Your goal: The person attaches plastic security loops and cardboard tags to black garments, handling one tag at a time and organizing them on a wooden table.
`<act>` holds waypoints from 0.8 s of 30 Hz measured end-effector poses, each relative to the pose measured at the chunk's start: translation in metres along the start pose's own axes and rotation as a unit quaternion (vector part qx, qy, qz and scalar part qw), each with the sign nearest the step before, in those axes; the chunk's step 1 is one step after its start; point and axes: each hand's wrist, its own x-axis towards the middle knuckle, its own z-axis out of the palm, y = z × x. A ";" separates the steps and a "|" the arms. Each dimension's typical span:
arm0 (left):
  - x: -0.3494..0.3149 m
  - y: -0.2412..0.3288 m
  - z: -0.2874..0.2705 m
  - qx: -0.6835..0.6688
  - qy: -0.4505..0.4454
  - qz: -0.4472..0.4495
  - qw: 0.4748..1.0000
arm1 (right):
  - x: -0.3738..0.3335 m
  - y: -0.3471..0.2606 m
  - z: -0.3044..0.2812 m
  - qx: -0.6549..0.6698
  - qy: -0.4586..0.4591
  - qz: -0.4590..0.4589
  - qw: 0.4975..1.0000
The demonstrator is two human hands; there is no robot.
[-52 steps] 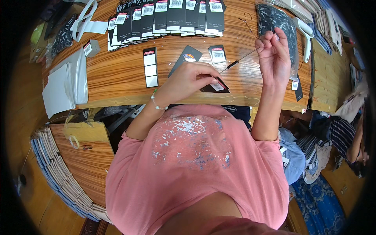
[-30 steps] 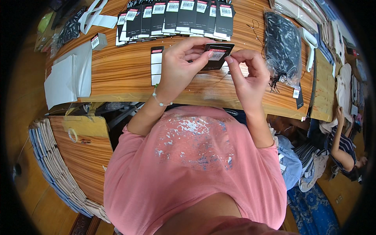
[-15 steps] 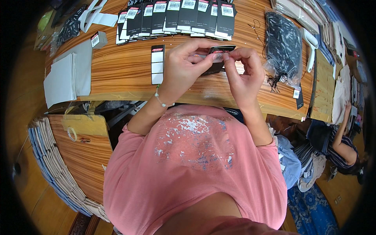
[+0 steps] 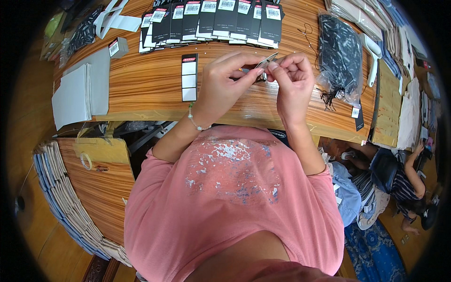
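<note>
- A small dark card (image 4: 266, 61) is pinched edge-on between the closed fingertips of the left hand (image 4: 224, 84) and the right hand (image 4: 292, 82), at upper centre of the frame, just above the wooden table (image 4: 141, 84).
- The card is judged light, thin and easily bent; it is best gripped by its edges.
- What is being worked on the card is hidden behind the fingers.
- A row of black tagged cards (image 4: 211, 19) is laid out along the top edge.
- A clear bag of dark items (image 4: 340, 56) is seen at upper right, its contents hard to make out.
</note>
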 end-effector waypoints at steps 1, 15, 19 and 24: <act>0.000 0.001 0.000 0.000 0.001 -0.001 1.000 | 0.000 0.001 0.000 0.041 -0.001 0.019 0.999; 0.003 -0.005 -0.011 0.154 -0.016 0.120 0.980 | 0.008 -0.011 -0.009 -0.022 -0.098 0.066 0.993; 0.010 -0.005 -0.018 0.230 -0.017 0.212 0.950 | 0.012 -0.013 -0.013 0.013 -0.135 0.125 0.983; 0.014 -0.009 -0.024 0.303 -0.045 0.311 0.900 | 0.013 0.002 -0.020 0.174 -0.156 0.219 0.947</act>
